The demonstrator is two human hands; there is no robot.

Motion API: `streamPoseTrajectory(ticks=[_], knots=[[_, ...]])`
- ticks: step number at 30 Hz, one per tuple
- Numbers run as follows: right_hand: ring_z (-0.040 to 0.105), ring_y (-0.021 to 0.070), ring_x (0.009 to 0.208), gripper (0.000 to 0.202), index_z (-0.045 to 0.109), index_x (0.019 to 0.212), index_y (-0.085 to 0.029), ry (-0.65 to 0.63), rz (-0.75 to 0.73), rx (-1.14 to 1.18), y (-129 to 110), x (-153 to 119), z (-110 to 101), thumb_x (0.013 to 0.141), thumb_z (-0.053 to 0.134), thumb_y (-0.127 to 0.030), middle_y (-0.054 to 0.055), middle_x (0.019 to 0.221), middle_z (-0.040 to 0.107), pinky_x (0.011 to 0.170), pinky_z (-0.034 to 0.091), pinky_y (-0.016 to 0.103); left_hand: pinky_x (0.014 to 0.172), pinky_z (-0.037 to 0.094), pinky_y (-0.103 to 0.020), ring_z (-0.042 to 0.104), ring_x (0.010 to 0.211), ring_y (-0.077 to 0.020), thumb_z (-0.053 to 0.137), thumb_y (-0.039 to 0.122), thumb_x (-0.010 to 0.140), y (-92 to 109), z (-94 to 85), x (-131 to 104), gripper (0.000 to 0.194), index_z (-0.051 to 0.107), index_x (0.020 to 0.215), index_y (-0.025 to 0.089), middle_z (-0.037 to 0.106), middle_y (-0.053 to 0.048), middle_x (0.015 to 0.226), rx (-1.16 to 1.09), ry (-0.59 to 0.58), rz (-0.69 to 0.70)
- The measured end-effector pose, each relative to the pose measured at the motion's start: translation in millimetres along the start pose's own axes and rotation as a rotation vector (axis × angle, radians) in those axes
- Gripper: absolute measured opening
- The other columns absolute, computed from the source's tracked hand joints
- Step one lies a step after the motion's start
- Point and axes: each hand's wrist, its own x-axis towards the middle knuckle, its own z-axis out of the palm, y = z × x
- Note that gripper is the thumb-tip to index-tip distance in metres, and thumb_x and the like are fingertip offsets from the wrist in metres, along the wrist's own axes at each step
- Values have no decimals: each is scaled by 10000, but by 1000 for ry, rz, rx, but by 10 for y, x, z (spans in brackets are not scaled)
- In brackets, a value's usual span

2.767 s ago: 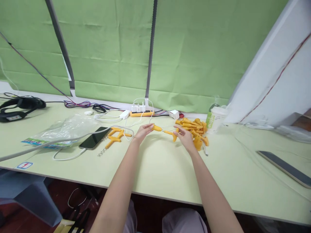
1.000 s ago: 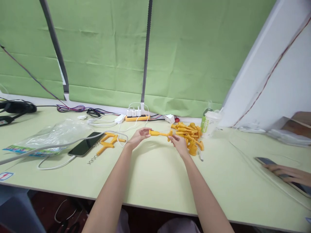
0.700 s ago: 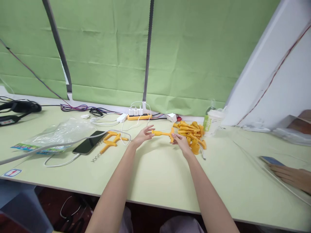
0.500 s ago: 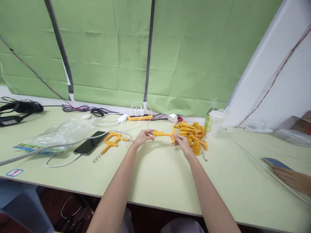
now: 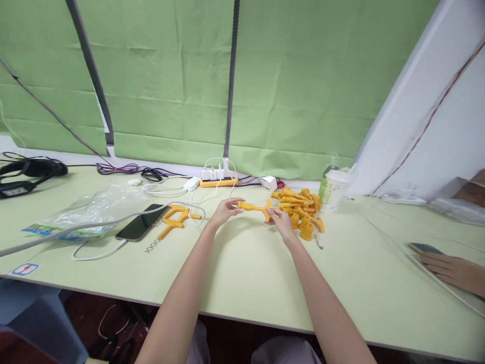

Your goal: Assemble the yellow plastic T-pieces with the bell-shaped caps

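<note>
A yellow plastic corkscrew is held level above the table, its T-shaped handle at the right and its wider sleeve end at the left. My left hand pinches the sleeve end between thumb and fingers. My right hand grips the handle; some of its fingertips are hidden behind it. Just right of my right hand lies a pile of yellow plastic parts, sleeves and handles among them. Left of my left hand, two yellow corkscrews with bare metal spirals lie on the table.
A black phone on a white cable and a clear plastic bag lie at the left, with headphones beyond. A power strip sits behind. At the right stand a white cup and another person's hand on a phone.
The corkscrew and my right hand have shifted slightly left, while my left hand stays nearly in place. At the right, the other person's hand and phone have moved slightly.
</note>
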Motion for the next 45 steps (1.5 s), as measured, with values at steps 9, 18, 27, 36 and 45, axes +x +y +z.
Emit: streamPoseTrajectory(ticks=[9, 18, 27, 36, 45], knots=[[600, 98, 509, 454, 664, 752, -155, -31, 11, 91, -91, -49, 39, 606, 685, -585, -9, 639, 618, 582, 564, 240, 877, 437, -412, 645, 788, -186, 627, 519, 739, 141, -37, -122, 704, 445, 1331, 185, 651, -144, 1014, -132, -123, -214], [637, 140, 521, 419, 634, 699, -152, -66, 40, 104, -74, -61, 20, 687, 645, -572, 73, 728, 681, 463, 519, 228, 901, 431, -390, 599, 989, -237, 810, 263, 555, 50, -40, -62, 579, 618, 1092, 163, 631, -118, 1096, -145, -151, -38], [645, 136, 548, 419, 630, 742, -156, -26, -3, 66, -109, -62, 1, 715, 609, -574, 77, 780, 686, 489, 517, 222, 742, 467, -311, 631, 671, -145, 607, 544, 742, 5, -45, -75, 459, 575, 911, 119, 697, -146, 886, -281, -180, -241], [640, 132, 527, 399, 647, 769, -157, -12, 3, 76, -99, -64, -20, 703, 633, -551, 65, 761, 679, 463, 503, 213, 878, 438, -379, 629, 802, -168, 730, 383, 684, 87, -21, -113, 528, 592, 1128, 134, 670, -109, 906, -234, -182, -122], [644, 128, 531, 352, 645, 726, -159, 8, -15, 52, -72, 29, 1, 734, 617, -511, 61, 746, 684, 452, 491, 199, 964, 396, -441, 643, 906, -222, 785, 305, 611, 94, -8, -74, 548, 614, 1112, 164, 660, -84, 949, -150, -122, -54]])
